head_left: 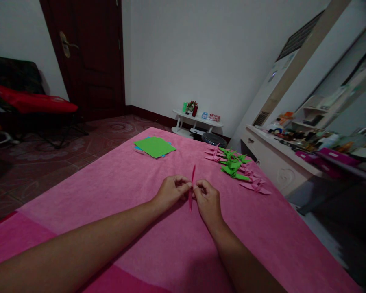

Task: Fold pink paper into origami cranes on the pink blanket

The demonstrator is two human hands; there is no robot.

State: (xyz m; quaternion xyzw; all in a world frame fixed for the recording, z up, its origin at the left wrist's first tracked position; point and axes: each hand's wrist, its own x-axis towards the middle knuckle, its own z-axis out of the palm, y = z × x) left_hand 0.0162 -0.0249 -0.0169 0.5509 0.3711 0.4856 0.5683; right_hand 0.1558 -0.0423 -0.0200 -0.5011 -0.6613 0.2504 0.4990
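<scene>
A narrow folded piece of pink paper [193, 173] stands nearly upright between my two hands, seen almost edge-on, above the pink cloth. My left hand [172, 189] pinches it from the left with thumb and fingers. From the right, my right hand [208, 202] grips the same paper, its fingers closed near the middle of it. The fingertips of both hands almost meet there, and the exact folds between them are hidden.
A stack of square paper sheets [155, 147], green on top, lies toward the far left of the pink cloth [125, 187]. Folded green paper cranes [232, 166] and pink paper cranes [255, 185] sit at the right edge. Beyond stand a low white shelf [178, 131] and a cluttered dresser [280, 154].
</scene>
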